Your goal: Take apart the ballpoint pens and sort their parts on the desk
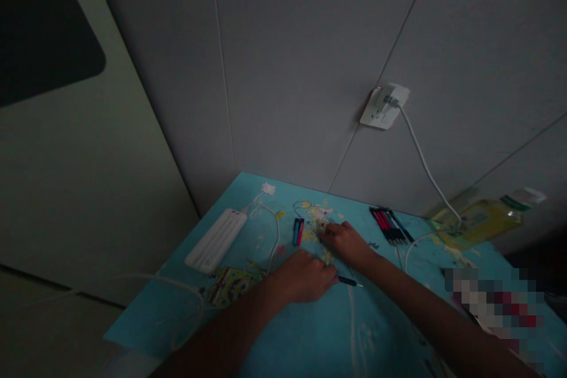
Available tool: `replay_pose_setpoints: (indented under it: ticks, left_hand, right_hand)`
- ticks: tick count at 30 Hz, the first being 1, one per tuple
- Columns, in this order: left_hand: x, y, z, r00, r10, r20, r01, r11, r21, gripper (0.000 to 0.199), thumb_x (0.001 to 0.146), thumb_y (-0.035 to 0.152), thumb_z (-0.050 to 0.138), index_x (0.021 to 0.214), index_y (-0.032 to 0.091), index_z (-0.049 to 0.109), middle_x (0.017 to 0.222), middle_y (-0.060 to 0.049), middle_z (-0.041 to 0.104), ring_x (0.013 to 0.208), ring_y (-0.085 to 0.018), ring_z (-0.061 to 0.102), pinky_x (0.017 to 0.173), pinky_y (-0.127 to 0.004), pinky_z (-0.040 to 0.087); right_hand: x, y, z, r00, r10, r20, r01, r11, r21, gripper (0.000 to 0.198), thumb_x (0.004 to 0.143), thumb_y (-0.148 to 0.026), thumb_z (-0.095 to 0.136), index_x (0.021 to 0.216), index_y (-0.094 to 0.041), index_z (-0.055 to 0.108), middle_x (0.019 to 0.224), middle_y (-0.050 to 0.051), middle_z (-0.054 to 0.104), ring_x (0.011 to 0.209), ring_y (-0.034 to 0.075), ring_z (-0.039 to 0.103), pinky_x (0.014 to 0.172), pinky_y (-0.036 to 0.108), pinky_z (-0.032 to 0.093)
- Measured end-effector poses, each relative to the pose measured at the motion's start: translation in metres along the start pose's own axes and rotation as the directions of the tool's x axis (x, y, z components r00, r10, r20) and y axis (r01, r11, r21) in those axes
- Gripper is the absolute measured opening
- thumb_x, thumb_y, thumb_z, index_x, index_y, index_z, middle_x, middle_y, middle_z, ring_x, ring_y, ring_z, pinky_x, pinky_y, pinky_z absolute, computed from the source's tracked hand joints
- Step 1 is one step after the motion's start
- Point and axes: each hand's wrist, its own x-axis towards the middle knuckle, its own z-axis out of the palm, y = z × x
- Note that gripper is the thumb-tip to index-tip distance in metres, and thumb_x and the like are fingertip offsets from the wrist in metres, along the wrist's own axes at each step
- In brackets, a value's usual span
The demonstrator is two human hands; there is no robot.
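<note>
My left hand (310, 276) is closed around a dark pen barrel (348, 280), whose pale narrow tip points right, just above the blue table. Farther back, my right hand (348, 242) reaches into a cluster of small light and yellowish pieces (318, 217). Its fingers are drawn together at the pieces; what they pinch, if anything, is too small to make out. Left of that hand, short blue and red pen parts (298, 231) lie side by side. To its right is a row of several dark, red and blue pens (390, 226).
On the blue table (301, 342), a white power bank (217, 240) and a yellow cartoon-printed item (233, 286) lie at left. White cables (277, 236) cross the surface. A bottle of yellow liquid (482, 221) lies at right. The wall socket (383, 107) holds a plug.
</note>
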Motion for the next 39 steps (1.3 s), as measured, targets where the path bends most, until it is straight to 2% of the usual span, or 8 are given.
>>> replay_pose_setpoints:
  ticks: [4,9,12,15,22,27,32,39]
  left_hand:
    - [0.0,0.001,-0.001,1.0,-0.02,0.004,0.02,1.0,0.003,0.03,0.099,0.038,0.04,0.095,0.019,0.064,0.081,-0.006,0.073,0.07,-0.024,0.07,0.067,-0.037,0.05]
    - [0.0,-0.002,0.004,0.998,-0.044,0.034,0.044,0.999,-0.017,0.032,0.099,0.038,0.039,0.097,0.019,0.064,0.081,-0.007,0.073,0.072,-0.024,0.07,0.07,-0.037,0.05]
    - [0.0,-0.002,0.006,0.997,-0.048,0.058,0.05,0.999,-0.021,0.032,0.099,0.038,0.038,0.097,0.019,0.064,0.083,-0.007,0.073,0.075,-0.024,0.07,0.071,-0.037,0.051]
    - [0.001,-0.003,0.006,0.996,-0.067,0.065,0.068,0.998,-0.015,0.031,0.099,0.038,0.039,0.097,0.019,0.064,0.085,-0.007,0.073,0.075,-0.023,0.07,0.071,-0.036,0.052]
    - [0.004,-0.023,0.011,0.989,-0.145,0.003,0.145,0.989,-0.02,0.024,0.098,0.038,0.045,0.102,0.021,0.063,0.091,-0.003,0.07,0.077,-0.018,0.068,0.067,-0.028,0.051]
    - [0.006,-0.04,0.018,0.992,-0.088,-0.087,0.089,0.996,0.011,0.014,0.095,0.03,0.055,0.094,0.02,0.063,0.088,-0.002,0.064,0.087,-0.017,0.064,0.074,-0.027,0.05]
    - [0.004,-0.039,0.015,0.977,-0.016,-0.212,0.033,0.996,0.079,0.014,0.096,0.027,0.052,0.094,0.02,0.064,0.087,-0.003,0.061,0.087,-0.019,0.061,0.08,-0.033,0.049]
    - [-0.005,-0.028,0.034,0.975,0.001,-0.223,-0.003,1.0,-0.007,0.022,0.099,0.026,0.043,0.106,0.022,0.063,0.086,-0.001,0.068,0.072,-0.014,0.066,0.065,-0.025,0.051]
  right_hand:
    - [-0.005,0.001,0.0,1.0,-0.004,-0.016,0.005,0.998,0.058,0.032,0.096,-0.02,0.048,0.125,-0.025,0.061,0.109,0.011,0.066,0.099,0.021,0.06,0.088,0.034,0.037]
    - [-0.003,-0.004,0.004,0.955,0.297,-0.001,-0.28,0.899,0.336,0.032,0.094,-0.02,0.046,0.118,-0.022,0.067,0.105,0.008,0.071,0.094,0.018,0.065,0.083,0.025,0.042]
    - [-0.002,-0.008,0.004,0.932,0.361,-0.001,-0.333,0.859,0.39,0.03,0.095,-0.025,0.044,0.104,-0.021,0.073,0.094,0.007,0.074,0.088,0.019,0.068,0.076,0.023,0.044]
    - [-0.012,-0.013,-0.001,0.906,0.42,-0.055,-0.358,0.829,0.43,0.033,0.098,-0.028,0.04,0.108,-0.02,0.071,0.099,0.008,0.073,0.091,0.019,0.067,0.079,0.025,0.045]
    - [-0.068,-0.037,-0.001,0.837,0.442,-0.321,-0.112,0.714,0.692,0.03,0.099,-0.035,0.044,0.103,-0.021,0.07,0.096,0.007,0.069,0.093,0.02,0.062,0.087,0.031,0.045]
    - [-0.073,-0.052,0.016,0.802,0.514,-0.303,-0.161,0.675,0.72,0.033,0.101,-0.032,0.039,0.087,-0.019,0.066,0.082,0.006,0.065,0.08,0.019,0.06,0.076,0.031,0.045]
    - [-0.073,-0.056,0.026,0.807,0.531,-0.26,-0.138,0.598,0.79,0.035,0.102,-0.033,0.036,0.079,-0.019,0.06,0.075,0.002,0.063,0.068,0.016,0.059,0.065,0.026,0.042]
    - [-0.091,-0.049,0.027,0.826,0.424,-0.372,-0.077,0.738,0.671,0.03,0.1,-0.028,0.041,0.076,-0.019,0.058,0.072,0.002,0.063,0.071,0.016,0.059,0.074,0.027,0.043]
